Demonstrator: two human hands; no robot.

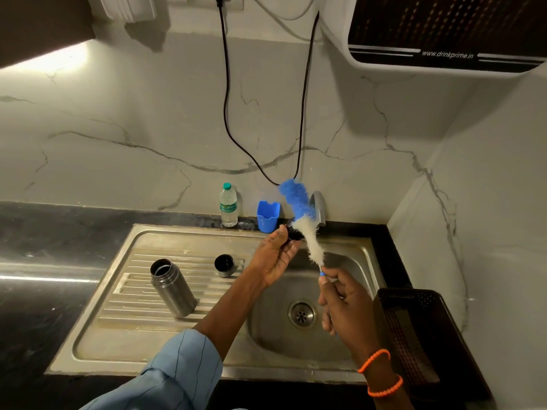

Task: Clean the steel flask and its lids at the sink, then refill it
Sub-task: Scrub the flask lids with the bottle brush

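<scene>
Steel sink (148, 344) set in dark tabletop (35, 291). Flask (172, 288) upright, uncapped, on the draining board; cup lid (225, 265) stands apart behind it. Right hand (344, 303): grip closed round handle of bottle brush (305, 223), bristles raised over the basin. Left hand (276, 255): fingers curled, holding small black lid (293, 232) against the white bristles.

Marble-look wall (118, 119) (grey veins) behind black table (44, 232). Water purifier (444, 34) mounted high on wall, right; two black cables (226, 93) hang left of it. Under-cabinet light glares far left.
</scene>
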